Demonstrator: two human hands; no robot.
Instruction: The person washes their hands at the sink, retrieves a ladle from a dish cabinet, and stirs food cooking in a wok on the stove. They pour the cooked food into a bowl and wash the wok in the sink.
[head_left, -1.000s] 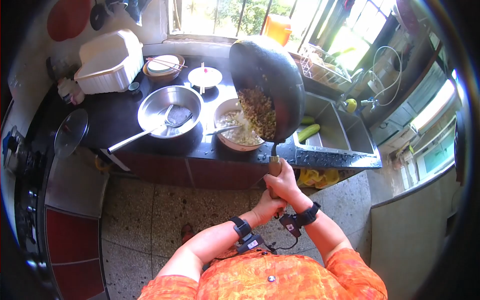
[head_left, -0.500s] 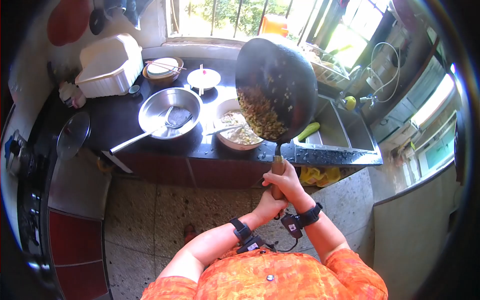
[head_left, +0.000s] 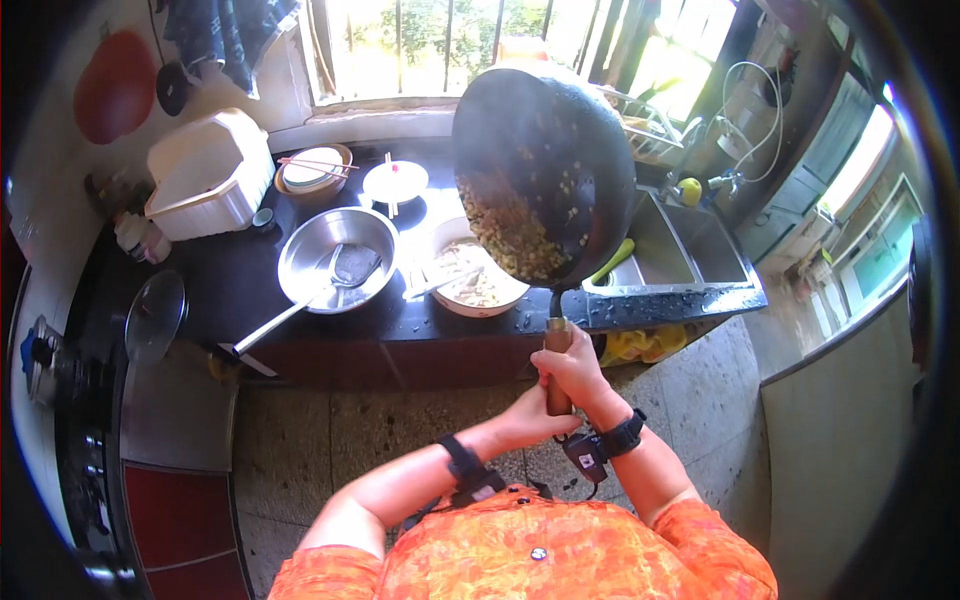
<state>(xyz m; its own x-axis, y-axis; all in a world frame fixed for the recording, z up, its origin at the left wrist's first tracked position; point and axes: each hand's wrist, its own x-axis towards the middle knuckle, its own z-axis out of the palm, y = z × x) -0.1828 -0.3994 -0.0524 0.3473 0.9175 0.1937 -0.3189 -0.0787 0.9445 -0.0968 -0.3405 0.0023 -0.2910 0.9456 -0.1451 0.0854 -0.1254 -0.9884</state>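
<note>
A dark wok (head_left: 590, 150) is steeply tilted over the counter, its rim above a white bowl (head_left: 478, 309). Chopped, browned food (head_left: 520, 240) lies along the wok's lower side, and similar pale bits are in the bowl with a spoon (head_left: 440, 283). My right hand (head_left: 575, 367) is wrapped around the upper part of the wooden handle (head_left: 558, 398). Lower on that handle is my left hand (head_left: 530, 416), closed against its end, with some fingers hidden behind it.
Left of the bowl stands a steel basin (head_left: 300, 235) holding a spatula (head_left: 355, 265). Behind are a small plate with chopsticks (head_left: 396, 182), stacked bowls (head_left: 315, 170) and a white plastic basket (head_left: 205, 180). At right is a double sink (head_left: 690, 245) with a green vegetable (head_left: 614, 260).
The wok has shifted slightly left, and its inside faces me more. My left hand has slid a little down and left on the handle. The view has shifted somewhat.
</note>
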